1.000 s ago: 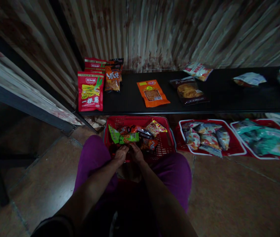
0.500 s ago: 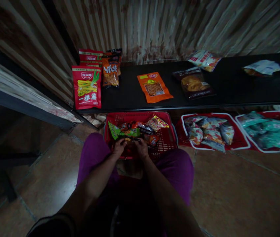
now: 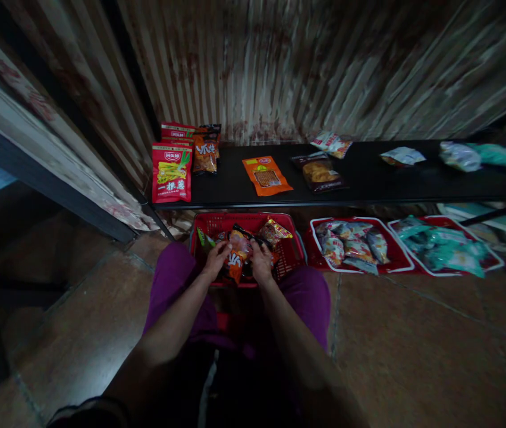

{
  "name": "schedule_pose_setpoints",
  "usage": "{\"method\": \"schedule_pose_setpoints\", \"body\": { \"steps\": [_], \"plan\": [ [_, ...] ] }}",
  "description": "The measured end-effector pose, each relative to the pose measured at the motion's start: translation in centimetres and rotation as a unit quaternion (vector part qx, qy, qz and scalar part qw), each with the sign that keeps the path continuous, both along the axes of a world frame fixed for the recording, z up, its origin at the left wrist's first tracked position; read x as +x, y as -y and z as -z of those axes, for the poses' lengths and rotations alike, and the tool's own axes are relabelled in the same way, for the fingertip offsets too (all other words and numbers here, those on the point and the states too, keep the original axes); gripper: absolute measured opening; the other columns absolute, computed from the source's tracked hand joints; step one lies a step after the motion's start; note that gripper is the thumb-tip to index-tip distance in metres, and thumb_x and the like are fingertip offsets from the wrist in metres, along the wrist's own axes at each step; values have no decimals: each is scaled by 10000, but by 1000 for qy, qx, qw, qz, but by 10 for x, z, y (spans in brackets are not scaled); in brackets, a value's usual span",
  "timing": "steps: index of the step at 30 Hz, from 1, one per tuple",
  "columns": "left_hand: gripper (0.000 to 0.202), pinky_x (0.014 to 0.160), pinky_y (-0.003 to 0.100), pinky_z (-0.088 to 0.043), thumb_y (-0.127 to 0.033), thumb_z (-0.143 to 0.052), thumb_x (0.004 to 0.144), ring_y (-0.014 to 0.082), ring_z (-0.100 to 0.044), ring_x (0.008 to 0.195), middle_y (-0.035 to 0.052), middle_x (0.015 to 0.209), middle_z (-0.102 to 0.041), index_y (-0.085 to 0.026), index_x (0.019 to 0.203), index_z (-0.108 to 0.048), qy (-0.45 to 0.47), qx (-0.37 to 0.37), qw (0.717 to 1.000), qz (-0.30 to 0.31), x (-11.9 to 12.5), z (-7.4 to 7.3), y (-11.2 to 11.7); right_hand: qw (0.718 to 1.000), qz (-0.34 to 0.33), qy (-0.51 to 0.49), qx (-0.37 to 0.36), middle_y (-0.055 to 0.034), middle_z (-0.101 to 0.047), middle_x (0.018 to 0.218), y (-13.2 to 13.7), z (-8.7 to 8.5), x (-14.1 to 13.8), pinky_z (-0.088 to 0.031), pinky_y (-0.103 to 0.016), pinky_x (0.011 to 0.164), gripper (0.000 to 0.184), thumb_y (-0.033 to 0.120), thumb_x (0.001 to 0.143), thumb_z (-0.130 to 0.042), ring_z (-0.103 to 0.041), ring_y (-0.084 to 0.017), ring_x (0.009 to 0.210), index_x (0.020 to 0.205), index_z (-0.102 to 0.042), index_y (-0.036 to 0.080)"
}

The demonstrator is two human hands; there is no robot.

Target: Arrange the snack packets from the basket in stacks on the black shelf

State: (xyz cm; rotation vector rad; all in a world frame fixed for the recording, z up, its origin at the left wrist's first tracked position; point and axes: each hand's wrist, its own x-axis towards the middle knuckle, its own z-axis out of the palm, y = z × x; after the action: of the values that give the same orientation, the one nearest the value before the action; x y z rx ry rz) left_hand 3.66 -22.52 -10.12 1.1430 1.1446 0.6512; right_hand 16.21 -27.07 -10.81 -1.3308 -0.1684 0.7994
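Left hand (image 3: 217,260): fingers curled partway in, gripping the left side of the orange bag (image 3: 235,260).
Right hand (image 3: 260,260): bent fingers on the bag's right side; how firmly they press cannot be told.
Orange bag: between the two hands, over the near basket (image 3: 287,254), printed face up; whether its underside touches the packets beneath is hidden.
Near basket: red, in front of the knees (image 3: 313,297); a green packet (image 3: 207,238) shows by the left hand, a multicoloured packet (image 3: 275,230) beyond the right.
Shelf (image 3: 368,187): black, above the baskets; red packets (image 3: 171,175) stand at its left end beside orange-black bags (image 3: 205,156); an orange pouch (image 3: 267,177) and a brown packet (image 3: 319,173) lie farther right.
Other baskets: white-rimmed, to the right, one with white-and-red packets (image 3: 355,245), one with teal packets (image 3: 446,246).
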Motion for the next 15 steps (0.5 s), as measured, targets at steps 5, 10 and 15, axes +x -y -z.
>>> {"method": "schedule_pose_setpoints", "body": {
  "steps": [5, 10, 15],
  "plan": [
    [431, 872, 328, -488, -442, -623, 782, 226, -626, 994, 59, 1053, -697, -183, 1125, -646, 29, -20, 999, 33, -11, -29, 10, 1000, 13, 9, 1, 40, -647, 626, 9, -24, -5, -440, -212, 500, 328, 435, 532, -750, -568, -115, 548, 710, -614, 196],
    [416, 883, 339, -482, -417, -636, 765, 235, -626, 996, 65, 1059, -696, -182, 1107, -666, 28, 55, 997, 42, -17, -38, 12, 997, -70, 17, 7, 20, -699, 776, 24, -46, -6, -467, -224, 524, 456, 431, 542, -767, -620, -136, 627, 936, -662, 225],
    [389, 864, 332, -487, -409, -632, 755, 226, -635, 955, 49, 1020, -707, -196, 1078, -682, -12, 132, 989, 68, -23, -48, 8, 990, -118, 74, 16, 13, -693, 706, 31, -64, 1, -478, -239, 581, 461, 427, 512, -812, -603, -129, 610, 897, -711, 194]
  ]
}}
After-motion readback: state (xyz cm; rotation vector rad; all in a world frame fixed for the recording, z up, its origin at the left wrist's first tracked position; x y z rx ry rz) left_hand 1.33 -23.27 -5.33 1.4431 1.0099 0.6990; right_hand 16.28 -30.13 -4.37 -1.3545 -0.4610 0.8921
